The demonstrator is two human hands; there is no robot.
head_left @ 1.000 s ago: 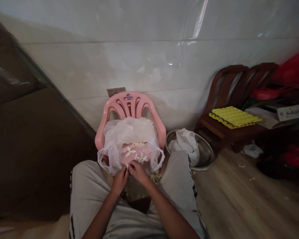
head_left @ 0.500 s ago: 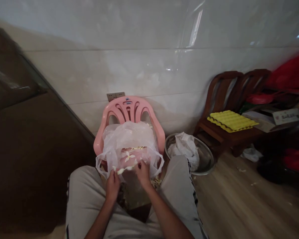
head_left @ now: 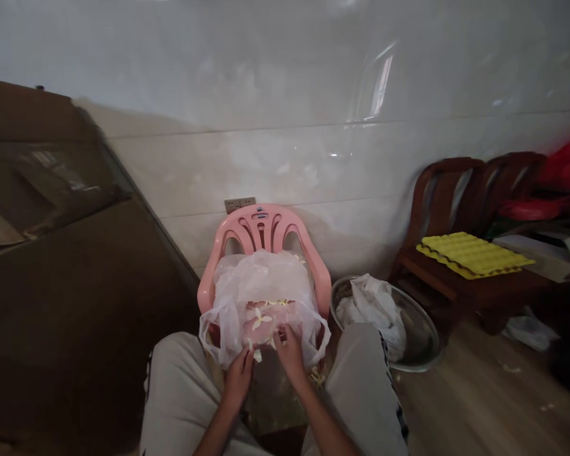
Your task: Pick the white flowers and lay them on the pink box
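A thin white plastic bag [head_left: 261, 275] lies over the seat of a pink plastic chair [head_left: 313, 263]. Pale yellow-white flowers [head_left: 261, 318] rest on pink material in the bag's opening. My left hand [head_left: 238, 378] is closed at the bag's near edge, its fingertips on a small pale flower piece [head_left: 257, 356]. Close by on the right, my right hand [head_left: 289, 351] is pinched over the opening, with a pale flower piece at its fingertips. Both hands are between my knees.
Right of the chair, a metal basin [head_left: 420, 335] holds a white bag [head_left: 377, 310]. A yellow egg tray [head_left: 472, 254] lies on a wooden chair [head_left: 437, 275] farther right. A large brown panel [head_left: 85, 316] stands at the left, and a tiled wall [head_left: 266, 164] rises behind.
The view has shifted, so the scene sits lower and farther right. The pale strip that stretched between my hands no longer spans them; a small piece hangs by my left fingers.
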